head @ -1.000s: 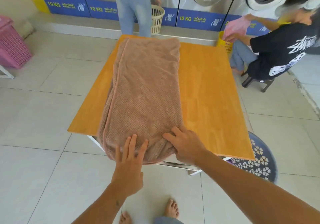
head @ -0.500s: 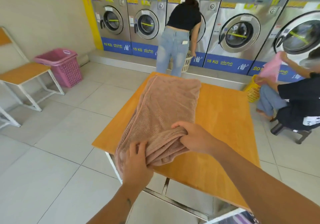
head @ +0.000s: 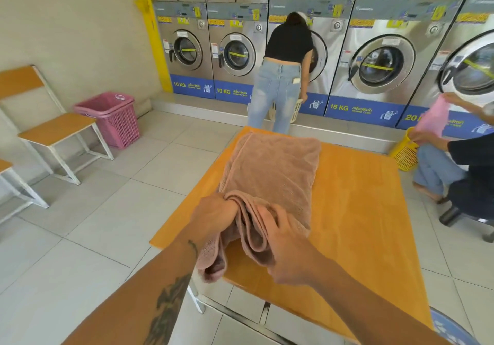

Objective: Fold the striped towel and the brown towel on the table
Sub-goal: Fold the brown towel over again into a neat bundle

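The brown towel (head: 275, 168), folded into a long strip, lies along the left half of the orange wooden table (head: 361, 211). Its near end is lifted off the table and bunched. My left hand (head: 213, 213) grips the left corner of that raised end. My right hand (head: 283, 240) holds the right side, with folds of cloth hanging between the two hands above the table's near edge. No striped towel is in view.
A person bends into a washing machine (head: 283, 77) just past the table's far edge. Another person sits at the right (head: 470, 173) beside a yellow basket (head: 405, 152). A pink basket (head: 112, 117) and a chair (head: 53, 128) stand at the left.
Both hands went from resting flat on the towel's near end to gripping it and lifting it up and forward over the strip. The head view has tilted up.
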